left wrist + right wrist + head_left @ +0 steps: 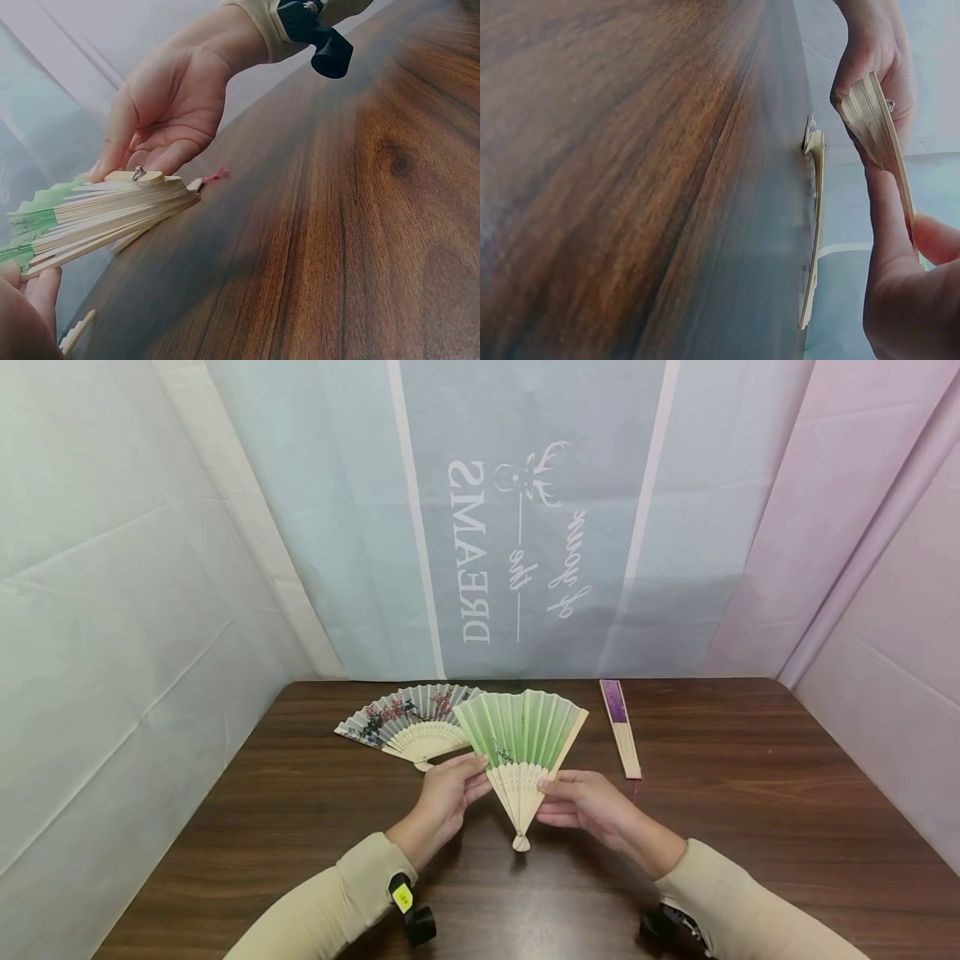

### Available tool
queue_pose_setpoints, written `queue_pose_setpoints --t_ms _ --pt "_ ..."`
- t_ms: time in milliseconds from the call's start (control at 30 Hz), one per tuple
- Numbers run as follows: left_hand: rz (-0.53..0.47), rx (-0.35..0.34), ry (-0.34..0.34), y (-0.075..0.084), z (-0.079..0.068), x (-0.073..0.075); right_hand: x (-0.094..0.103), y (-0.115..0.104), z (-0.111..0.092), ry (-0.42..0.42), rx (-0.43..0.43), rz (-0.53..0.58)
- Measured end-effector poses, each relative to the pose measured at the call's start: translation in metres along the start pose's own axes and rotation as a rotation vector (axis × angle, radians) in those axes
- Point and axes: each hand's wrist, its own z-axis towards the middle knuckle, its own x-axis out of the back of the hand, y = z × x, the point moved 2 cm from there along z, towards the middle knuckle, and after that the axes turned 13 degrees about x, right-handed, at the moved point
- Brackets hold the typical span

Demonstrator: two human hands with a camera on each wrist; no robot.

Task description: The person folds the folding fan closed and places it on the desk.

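A green folding fan [522, 727], partly spread, is held up in front of me with its pivot end pointing down. My left hand [447, 793] pinches its left edge between thumb and fingers. On the opposite edge, my right hand [583, 806] grips the outer rib with the thumb in front and the fingers behind. In the left wrist view the fan's pale ribs [127, 214] show edge-on, with a small metal pivot near their end. The right wrist view shows the stacked ribs [874, 120] between both hands.
Behind the green fan on the left lies a spread floral fan [408, 718], which it partly overlaps in the head view. A folded purple fan [621, 728] with a red tassel rests at the back right of the dark wooden table [750, 827]. Cloth hangs behind.
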Motion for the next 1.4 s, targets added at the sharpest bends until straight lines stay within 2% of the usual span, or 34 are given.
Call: queue_pose_setpoints --t_ms 367,1067,1400 --pt "0.033 -0.009 -0.024 0.0006 -0.0021 -0.0019 0.0005 0.004 -0.0003 -0.042 0.01 0.035" --pt "0.04 0.004 -0.02 -0.0013 -0.0014 -0.0028 -0.0015 0.0077 0.0008 -0.054 0.009 0.035" --pt "0.053 -0.006 -0.043 -0.004 -0.0007 -0.0036 -0.0031 0.0072 0.0007 -0.06 0.002 0.035"
